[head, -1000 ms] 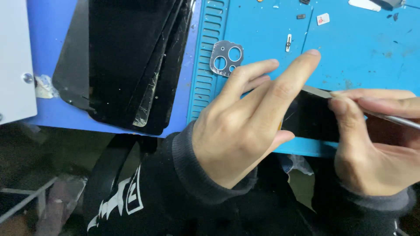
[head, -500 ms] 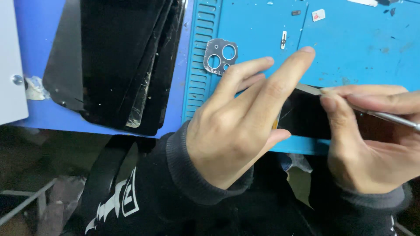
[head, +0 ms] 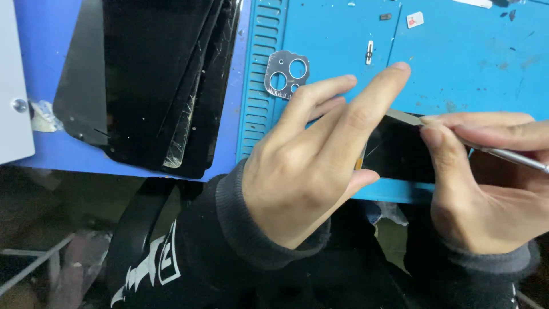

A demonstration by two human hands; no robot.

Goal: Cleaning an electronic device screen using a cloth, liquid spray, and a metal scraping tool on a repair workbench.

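1. The left hand [head: 309, 171] lies over the near edge of the blue mat [head: 457, 63], its fingers [head: 372, 97] spread long and pressed flat on the dark phone [head: 400, 154], holding it down.
2. The phone lies at the front edge of the mat, between the two hands, much of it hidden under them.
3. The right hand [head: 486, 189] pinches a thin metal tool [head: 509, 157] between thumb and forefinger; the fingers are closed narrow around it, and its tip meets the phone's upper edge.
4. A silver camera-lens frame [head: 287, 74] with round holes lies on the mat just beyond the left fingertips, apart from them.
5. A stack of black screen panels [head: 154, 80], one cracked along its edge, lies on the bench to the left.
6. A small metal part [head: 369, 52] and a small white card [head: 414, 20] lie farther back on the mat.
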